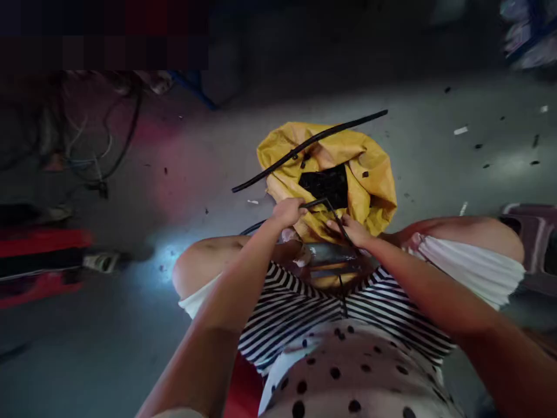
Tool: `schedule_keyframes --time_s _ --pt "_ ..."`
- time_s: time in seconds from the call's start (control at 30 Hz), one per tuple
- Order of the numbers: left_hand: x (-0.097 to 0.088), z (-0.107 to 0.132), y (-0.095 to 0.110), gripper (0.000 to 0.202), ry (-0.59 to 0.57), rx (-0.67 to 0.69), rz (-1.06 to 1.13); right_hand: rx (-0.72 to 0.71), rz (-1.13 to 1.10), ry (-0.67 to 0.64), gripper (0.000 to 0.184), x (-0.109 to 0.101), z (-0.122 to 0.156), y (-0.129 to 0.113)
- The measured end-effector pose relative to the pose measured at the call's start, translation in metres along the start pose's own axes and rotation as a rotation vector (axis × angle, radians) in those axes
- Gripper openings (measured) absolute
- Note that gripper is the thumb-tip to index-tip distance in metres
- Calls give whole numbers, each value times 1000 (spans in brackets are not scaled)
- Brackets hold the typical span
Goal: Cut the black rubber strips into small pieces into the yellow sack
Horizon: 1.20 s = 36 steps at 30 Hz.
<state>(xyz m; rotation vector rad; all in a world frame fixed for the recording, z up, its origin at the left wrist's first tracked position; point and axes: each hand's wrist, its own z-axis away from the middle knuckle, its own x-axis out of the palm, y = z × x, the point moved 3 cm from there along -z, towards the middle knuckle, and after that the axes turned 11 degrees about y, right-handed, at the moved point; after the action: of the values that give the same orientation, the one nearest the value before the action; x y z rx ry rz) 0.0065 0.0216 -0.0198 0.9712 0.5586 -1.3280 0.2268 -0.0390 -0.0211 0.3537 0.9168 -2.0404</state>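
I am seated low over a concrete floor, knees apart. My left hand (pixel 288 211) is closed around a thin black strip (pixel 322 204) that bends between both hands. My right hand (pixel 353 230) pinches the same strip a little further along. In front of my hands stands an open yellow sack (pixel 374 180) with dark pieces (pixel 325 184) inside. A long black rod or strip (pixel 310 143) lies across the top of the sack, slanting up to the right. Something metallic (pixel 331 264) rests between my knees, partly hidden by my hands.
Small black scraps (pixel 483 165) and white bits (pixel 460 130) litter the floor at the right. Tangled cables (pixel 104 145) lie at the far left, above a red object (pixel 41 255). A purplish plastic stool edge (pixel 533 232) sits at the right.
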Motion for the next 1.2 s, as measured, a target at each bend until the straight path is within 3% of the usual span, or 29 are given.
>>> schedule_keyframes --time_s 0.23,0.53,0.77,1.2 --pt "-9 3 6 29 48 -56 -9 -16 23 8 71 0 -3 2" --pt "-6 9 25 25 24 94 22 -28 19 96 61 2 -8 0" --pt "0 5 16 24 -9 61 72 -116 113 173 57 4 -8 2" --pt "0 7 13 19 -3 112 -50 -82 208 119 63 1 -8 5"
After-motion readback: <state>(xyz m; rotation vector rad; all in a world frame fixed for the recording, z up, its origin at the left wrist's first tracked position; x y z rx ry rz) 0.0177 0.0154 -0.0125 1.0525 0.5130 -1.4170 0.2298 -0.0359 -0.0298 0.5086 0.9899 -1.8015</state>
